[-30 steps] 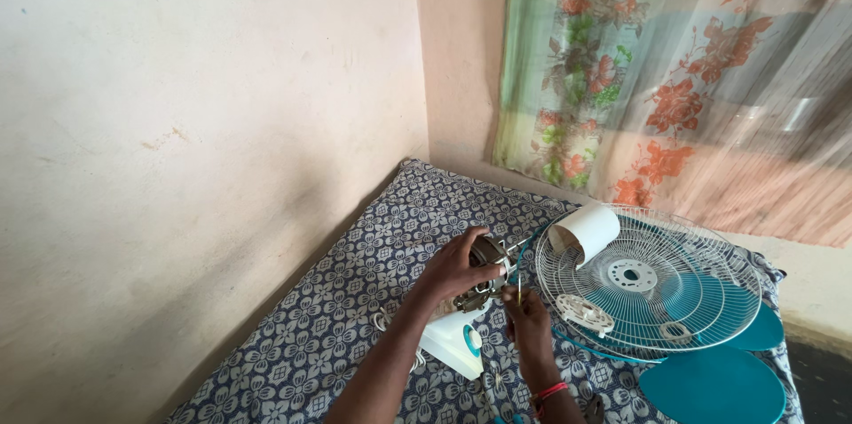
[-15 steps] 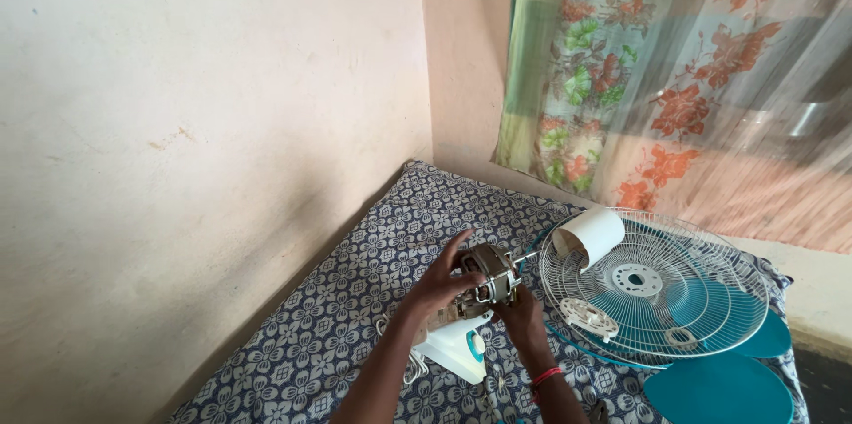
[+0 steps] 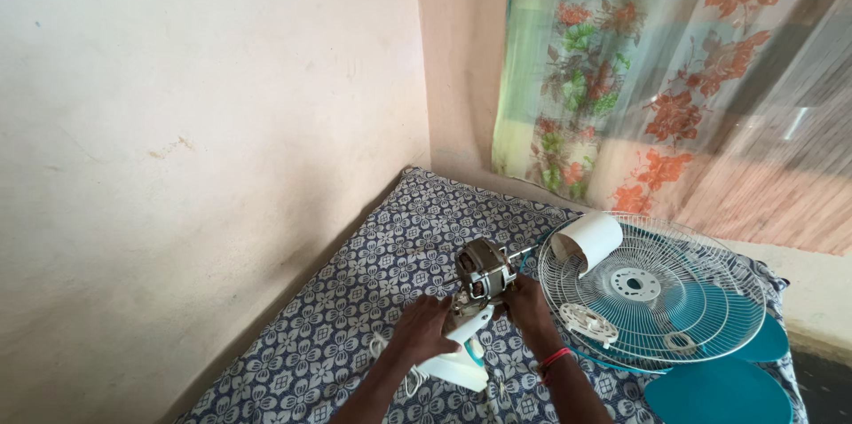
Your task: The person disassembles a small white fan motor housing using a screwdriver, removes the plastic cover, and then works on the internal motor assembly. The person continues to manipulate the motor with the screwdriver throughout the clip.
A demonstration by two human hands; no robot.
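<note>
Head view: the bare fan motor (image 3: 484, 271) sits up on its white and teal fan housing (image 3: 457, 355), on the patterned mattress (image 3: 355, 300); the left hand (image 3: 424, 328) is wrapped around the housing, fingers closed on it; the right hand (image 3: 526, 304) grips the motor's side, red band at the wrist; just right, the wire fan guard (image 3: 652, 295) lies flat over teal blades (image 3: 719, 388), a white cylindrical cover (image 3: 587, 240) on it.
</note>
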